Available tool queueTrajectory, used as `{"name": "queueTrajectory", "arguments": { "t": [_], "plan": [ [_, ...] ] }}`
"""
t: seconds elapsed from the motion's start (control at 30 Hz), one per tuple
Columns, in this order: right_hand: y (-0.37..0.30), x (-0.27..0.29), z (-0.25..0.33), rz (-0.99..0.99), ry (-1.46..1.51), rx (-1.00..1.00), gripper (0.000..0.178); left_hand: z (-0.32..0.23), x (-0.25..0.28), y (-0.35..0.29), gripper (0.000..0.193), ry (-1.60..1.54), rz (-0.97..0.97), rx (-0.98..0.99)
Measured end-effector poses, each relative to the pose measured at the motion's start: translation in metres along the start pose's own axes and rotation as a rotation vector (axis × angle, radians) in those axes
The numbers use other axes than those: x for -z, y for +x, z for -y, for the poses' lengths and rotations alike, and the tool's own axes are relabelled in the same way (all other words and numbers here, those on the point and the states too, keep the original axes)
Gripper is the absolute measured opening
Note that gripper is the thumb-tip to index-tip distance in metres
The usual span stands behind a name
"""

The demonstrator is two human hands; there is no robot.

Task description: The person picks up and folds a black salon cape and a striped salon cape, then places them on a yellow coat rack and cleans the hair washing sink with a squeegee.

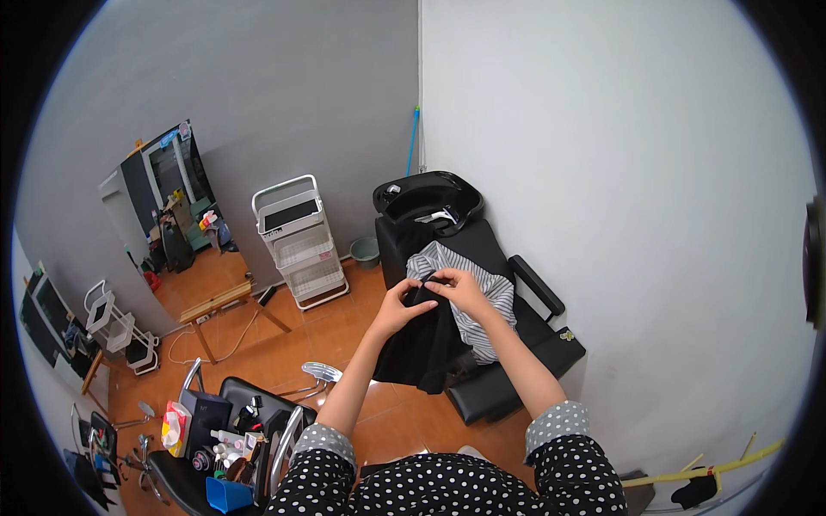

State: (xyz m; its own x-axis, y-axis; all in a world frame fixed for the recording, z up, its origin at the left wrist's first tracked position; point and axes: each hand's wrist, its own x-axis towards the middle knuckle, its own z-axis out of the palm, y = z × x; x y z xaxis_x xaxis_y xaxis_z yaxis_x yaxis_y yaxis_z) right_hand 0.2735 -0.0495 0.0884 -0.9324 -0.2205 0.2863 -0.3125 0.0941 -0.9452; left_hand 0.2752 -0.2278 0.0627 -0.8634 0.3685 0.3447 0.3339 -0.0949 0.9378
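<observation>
- The person's left hand (397,313) is bent in front of the body, its fingertips gripping the top of a black cloth (440,346), its thumb standing apart from the fingers
- The right hand (465,295) meets it there, thumb and fingers pinching the same cloth right beside the left fingertips
- That black cloth hangs down from both hands, in front of a black wash chair (492,244); from where I stand I can't tell whether its lower end touches the seat
- Just beside it, partly behind the right forearm, a grey-and-white striped cloth (496,292) lies rumpled on the chair
- A black basin (474,196) sits at the chair's head end, and a padded armrest (539,288) juts out on the person's right
- Over to the left I see a grey bucket (365,250) near a white three-tier trolley (301,224), then a tall mirror (206,268) leaning on the grey wall
- Closer in, a black chair (176,478) bears bottles, a dark box (206,419) and a blue container (228,496)
</observation>
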Motion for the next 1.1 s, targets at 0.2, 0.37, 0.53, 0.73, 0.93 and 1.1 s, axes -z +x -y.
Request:
{"name": "queueTrajectory", "arguments": {
  "t": [0.2, 0.37, 0.53, 0.73, 0.93, 1.1],
  "plan": [
    [-0.024, -0.013, -0.026, -0.142, 0.045, 0.126, 0.053, 0.004, 0.011, 0.006, 0.024, -0.046, -0.031, -0.068],
    [-0.054, 0.002, -0.096, 0.194, -0.136, -0.121, 0.051, -0.019, 0.025, 0.012, 0.022, -0.114, -0.013, -0.055],
    [-0.065, -0.002, -0.121, 0.045, -0.003, -0.219, 0.038, -0.029, 0.047, 0.018, 0.022, -0.092, -0.120, -0.071],
    [-0.061, 0.044, -0.114, -0.153, 0.058, -0.104, 0.025, -0.019, 0.088, 0.016, 0.024, -0.071, -0.260, -0.028],
    [-0.047, 0.050, -0.032, -0.271, -0.156, 0.067, 0.021, 0.012, 0.122, 0.006, 0.025, -0.068, -0.290, 0.046],
    [-0.033, 0.033, -0.011, -0.263, -0.059, 0.149, 0.022, 0.009, 0.088, 0.004, 0.062, 0.662, -0.173, -0.141]
  ]
}}
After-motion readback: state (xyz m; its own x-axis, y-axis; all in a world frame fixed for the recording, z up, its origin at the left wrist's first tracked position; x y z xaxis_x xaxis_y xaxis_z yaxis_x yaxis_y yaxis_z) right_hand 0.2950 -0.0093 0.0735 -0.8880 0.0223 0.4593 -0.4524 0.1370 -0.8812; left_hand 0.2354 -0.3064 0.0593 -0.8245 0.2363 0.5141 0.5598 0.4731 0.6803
